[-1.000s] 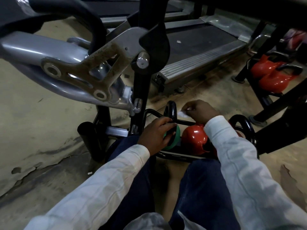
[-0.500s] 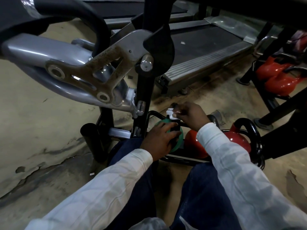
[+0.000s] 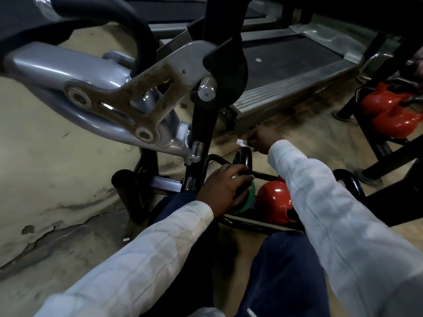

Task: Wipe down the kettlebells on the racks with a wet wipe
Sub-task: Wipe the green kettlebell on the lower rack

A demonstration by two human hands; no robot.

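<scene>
The left hand (image 3: 223, 189) cups the green kettlebell (image 3: 248, 199) on the low black rack (image 3: 247, 226), its fingers curved over the top of the bell and holding it. The bell's black handle (image 3: 244, 159) stands up just beyond those fingers. The right hand (image 3: 262, 139) hangs above and a little beyond that handle, apart from it, pinching a small crumpled white wipe (image 3: 242, 143) at its fingertips; the wipe sticks out to the left of the hand. A red kettlebell (image 3: 274, 202) sits just right of the green one on the same rack, partly covered by the right sleeve (image 3: 320, 202). At the far right, two more red bells (image 3: 389, 113) rest on a second rack (image 3: 375, 145). A treadmill (image 3: 286, 72) lies on the floor (image 3: 57, 168) beyond the hands, and a grey machine arm (image 3: 68, 65) crosses the upper left, near the camera.
</scene>
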